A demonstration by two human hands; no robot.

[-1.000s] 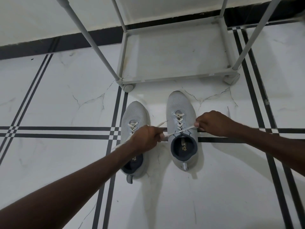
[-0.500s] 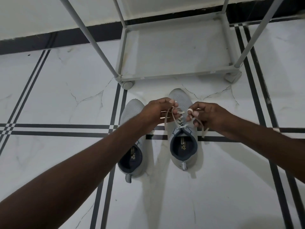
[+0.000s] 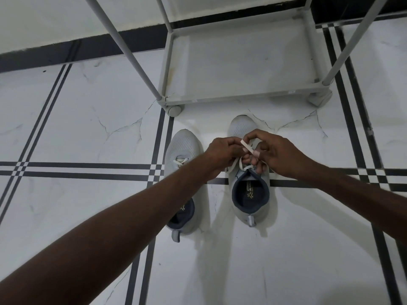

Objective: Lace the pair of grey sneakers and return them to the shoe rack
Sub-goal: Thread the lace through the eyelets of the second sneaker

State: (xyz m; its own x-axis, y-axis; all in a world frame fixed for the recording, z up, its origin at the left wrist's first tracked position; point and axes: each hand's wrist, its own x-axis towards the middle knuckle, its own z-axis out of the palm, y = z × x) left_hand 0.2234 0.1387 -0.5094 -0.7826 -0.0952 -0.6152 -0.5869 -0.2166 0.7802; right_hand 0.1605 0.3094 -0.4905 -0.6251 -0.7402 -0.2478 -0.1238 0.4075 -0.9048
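Observation:
Two grey sneakers stand side by side on the tiled floor, toes toward the rack. The right sneaker [image 3: 251, 208] has a dark collar and a white lace [image 3: 247, 147] looped above its tongue. My left hand [image 3: 222, 151] and my right hand [image 3: 275, 154] meet over its laced part, each pinching a strand of that lace. The left sneaker [image 3: 182, 144] sits partly under my left forearm, with a few lace crossings showing near its toe. The grey shoe rack [image 3: 240, 96] stands just beyond the toes, its bottom shelf bare.
The rack rests on small feet [image 3: 175, 110] and has slanting grey posts [image 3: 123, 45] rising toward me. White marble tiles with black stripes [image 3: 88, 170] cover the floor. A dark skirting runs along the wall behind.
My hands pulled the lace ends out sideways, then came together above the right sneaker and now hold the lace in loops closer to each other.

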